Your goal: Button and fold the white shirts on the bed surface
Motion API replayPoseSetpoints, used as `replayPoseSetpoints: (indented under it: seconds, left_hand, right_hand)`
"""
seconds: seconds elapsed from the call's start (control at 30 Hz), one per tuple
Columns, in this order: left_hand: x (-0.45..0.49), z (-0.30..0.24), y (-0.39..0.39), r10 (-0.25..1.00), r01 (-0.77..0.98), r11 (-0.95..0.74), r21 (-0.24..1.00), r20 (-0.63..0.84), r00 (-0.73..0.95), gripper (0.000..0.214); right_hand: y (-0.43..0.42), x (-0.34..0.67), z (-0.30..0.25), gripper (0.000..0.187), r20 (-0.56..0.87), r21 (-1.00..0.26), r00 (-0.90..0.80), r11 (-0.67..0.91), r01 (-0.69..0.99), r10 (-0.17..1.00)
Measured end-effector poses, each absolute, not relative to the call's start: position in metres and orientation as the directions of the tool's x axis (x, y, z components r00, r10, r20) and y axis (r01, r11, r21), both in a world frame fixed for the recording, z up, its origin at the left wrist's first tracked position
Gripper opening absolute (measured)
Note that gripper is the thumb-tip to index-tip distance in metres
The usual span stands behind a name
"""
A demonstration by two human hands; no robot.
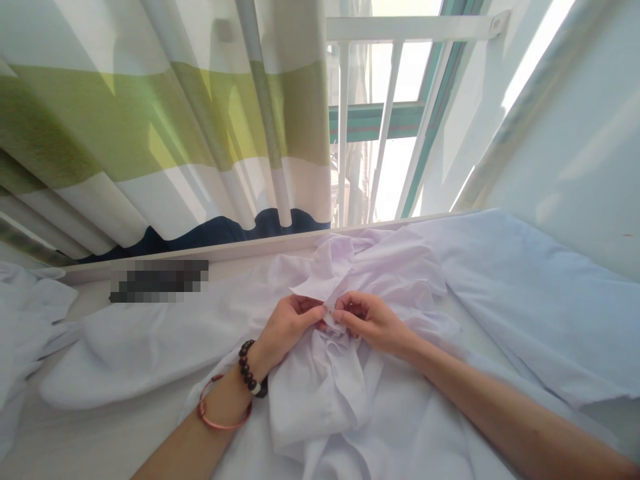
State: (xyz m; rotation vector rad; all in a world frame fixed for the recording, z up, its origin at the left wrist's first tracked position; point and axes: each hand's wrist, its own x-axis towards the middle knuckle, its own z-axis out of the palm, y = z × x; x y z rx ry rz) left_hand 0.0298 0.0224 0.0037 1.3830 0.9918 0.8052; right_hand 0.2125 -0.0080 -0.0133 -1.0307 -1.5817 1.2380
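A white shirt [380, 267] lies spread and crumpled on a flat surface in front of me. My left hand [290, 323] pinches a fold of the fabric near the shirt's middle, fingers closed on it. My right hand [367, 320] meets it from the right, fingers also closed on the same bunched fabric. The fingertips of both hands nearly touch. A dark bead bracelet [249, 370] and a thin pink bangle [220, 413] sit on my left wrist.
A striped green, white and navy curtain [165, 127] hangs behind the surface at the left. A barred window [385, 133] is straight ahead, a pale wall [575, 153] at the right. More white cloth [25, 313] lies at the far left.
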Motion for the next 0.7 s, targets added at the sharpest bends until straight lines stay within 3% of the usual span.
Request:
replayPoseSetpoints:
  seconds: [0.1,0.23,0.4,0.57,0.7]
  left_hand:
    - [0.0314,0.0075,0.0203,0.903,0.076,0.028,0.997,-0.058,0.425,0.019]
    - [0.0339,0.0056,0.0180,0.913,0.059,-0.017,0.998,-0.009,0.409,0.030]
    - [0.0337,-0.0003,0.0199,0.909,0.084,0.041,0.996,-0.072,0.411,0.038]
    - [0.0304,0.0019,0.0208,0.909,0.007,0.091,0.996,-0.086,0.408,0.032]
    - [0.0305,-0.0017,0.0234,0.912,-0.170,0.190,0.967,-0.109,0.396,0.036]
  right_hand:
    - [-0.0074,0.2137,-0.0129,0.021,0.112,-0.987,-0.318,0.142,0.073,0.942]
    - [-0.0068,0.2127,-0.0164,0.017,0.182,-0.955,-0.292,0.240,0.177,0.939]
    - [-0.0068,0.2115,-0.0191,0.019,0.236,-0.931,-0.329,0.310,0.192,0.914]
    - [-0.0074,0.2137,-0.0172,0.020,0.212,-0.949,-0.310,0.271,0.159,0.927]
    - [-0.0068,0.2148,-0.0163,0.025,0.144,-0.986,-0.236,0.159,0.047,0.961]
